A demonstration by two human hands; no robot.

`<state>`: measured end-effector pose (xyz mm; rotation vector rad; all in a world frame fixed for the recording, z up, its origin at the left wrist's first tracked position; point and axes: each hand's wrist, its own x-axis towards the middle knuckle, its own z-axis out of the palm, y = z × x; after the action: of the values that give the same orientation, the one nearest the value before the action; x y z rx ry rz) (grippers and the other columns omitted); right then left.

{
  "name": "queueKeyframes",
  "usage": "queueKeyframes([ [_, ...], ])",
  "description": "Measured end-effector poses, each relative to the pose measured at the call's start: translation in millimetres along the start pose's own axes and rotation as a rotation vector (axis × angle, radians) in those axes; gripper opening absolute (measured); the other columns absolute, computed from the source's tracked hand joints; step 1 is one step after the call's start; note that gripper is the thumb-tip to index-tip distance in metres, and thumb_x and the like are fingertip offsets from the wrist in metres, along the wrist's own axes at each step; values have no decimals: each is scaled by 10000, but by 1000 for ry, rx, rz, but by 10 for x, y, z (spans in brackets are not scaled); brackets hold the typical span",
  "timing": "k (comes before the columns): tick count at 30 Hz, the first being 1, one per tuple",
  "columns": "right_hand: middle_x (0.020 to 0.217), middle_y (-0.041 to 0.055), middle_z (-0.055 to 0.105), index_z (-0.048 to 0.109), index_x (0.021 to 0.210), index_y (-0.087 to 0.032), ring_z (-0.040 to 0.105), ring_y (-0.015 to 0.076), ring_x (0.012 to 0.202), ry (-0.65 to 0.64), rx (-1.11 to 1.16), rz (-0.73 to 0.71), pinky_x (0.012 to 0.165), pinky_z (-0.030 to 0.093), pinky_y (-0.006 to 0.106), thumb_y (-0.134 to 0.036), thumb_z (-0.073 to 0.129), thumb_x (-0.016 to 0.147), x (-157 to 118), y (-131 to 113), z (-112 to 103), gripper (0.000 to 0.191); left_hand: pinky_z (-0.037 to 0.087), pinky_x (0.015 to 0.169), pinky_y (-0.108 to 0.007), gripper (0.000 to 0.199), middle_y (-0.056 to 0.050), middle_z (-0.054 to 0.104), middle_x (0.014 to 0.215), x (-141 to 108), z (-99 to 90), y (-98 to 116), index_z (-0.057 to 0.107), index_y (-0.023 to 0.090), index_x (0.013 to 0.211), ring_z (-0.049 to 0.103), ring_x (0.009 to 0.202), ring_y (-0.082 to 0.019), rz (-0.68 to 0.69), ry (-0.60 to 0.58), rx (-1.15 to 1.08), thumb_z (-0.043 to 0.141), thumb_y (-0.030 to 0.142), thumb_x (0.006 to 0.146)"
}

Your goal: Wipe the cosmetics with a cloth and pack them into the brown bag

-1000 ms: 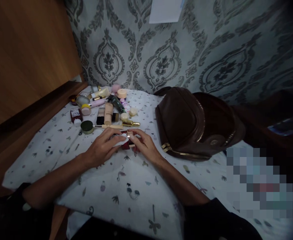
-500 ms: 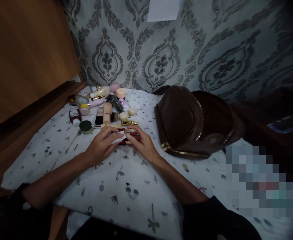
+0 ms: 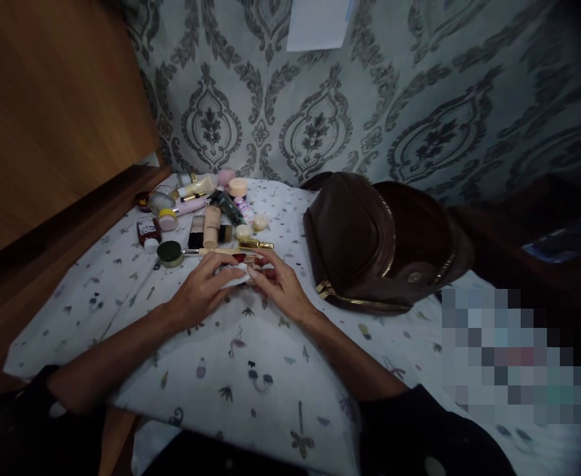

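Note:
My left hand (image 3: 201, 287) is closed on a white wipe (image 3: 236, 276) that lies against a small item near the middle of the cloth. My right hand (image 3: 279, 284) pinches that small red and gold item (image 3: 250, 260) from the other side; fingers hide most of it. Just beyond the hands lie a gold tube (image 3: 255, 244) and a brush with a pale handle (image 3: 215, 251). A round dark green-lidded jar (image 3: 170, 253) sits to the left of my left hand.
Several cosmetics, among them a beige tube (image 3: 211, 226) and a dark red bottle (image 3: 149, 231), are grouped beyond my left hand. A brown leather bag (image 3: 359, 244) stands at the right. Patterned wallpaper (image 3: 314, 132) rises behind; a wooden panel (image 3: 57, 112) borders the left.
The white wipe has shifted slightly over the small item, whose red part now shows more at the upper side. The view has moved a little; both hands keep their hold.

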<state>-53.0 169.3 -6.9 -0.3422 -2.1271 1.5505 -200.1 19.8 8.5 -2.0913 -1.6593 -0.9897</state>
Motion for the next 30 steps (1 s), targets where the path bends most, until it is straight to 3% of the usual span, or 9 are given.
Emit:
queueKeyframes([
  [5,814,-3,588,551,1298,-276,561,98,498,1,26,75,434,440,221,-463,554,917,-15,-29,22,424,513,869,-367,264,-105,581,1112,16,-21,16,598,216,1177,581,1027,-217,-46,41,-30,528,128,938],
  [10,701,-21,620,650,1045,-225,521,80,400,-29,-34,152,436,432,221,-474,475,955,12,-44,50,317,517,878,-344,241,-86,576,1088,19,-35,9,600,209,1163,591,1014,-196,-94,55,-73,550,135,938],
  [13,738,-13,622,637,1063,-217,548,87,430,-41,-35,177,412,421,209,-479,483,949,19,-63,41,325,521,878,-338,227,-81,576,1080,25,-33,3,605,214,1155,598,1017,-195,-125,69,-91,548,151,945],
  [18,1038,46,622,580,1247,-224,599,78,543,-138,116,180,424,462,195,-436,617,874,18,-60,-22,431,516,871,-316,216,-79,579,1067,36,-31,4,613,200,1148,600,1008,-188,-124,75,-103,547,151,948],
  [22,917,8,612,557,1294,-237,588,70,528,-167,161,118,415,456,173,-459,619,880,23,-15,-38,474,510,870,-315,212,-77,577,1065,34,-45,10,615,194,1137,597,1008,-187,-135,66,-115,551,140,943],
  [30,677,-42,567,613,1163,-188,554,83,481,-147,112,106,398,442,172,-487,629,870,36,-18,-8,419,496,862,-352,240,-100,592,1085,39,-64,49,597,187,1164,580,1002,-206,-39,34,-68,563,132,933],
])
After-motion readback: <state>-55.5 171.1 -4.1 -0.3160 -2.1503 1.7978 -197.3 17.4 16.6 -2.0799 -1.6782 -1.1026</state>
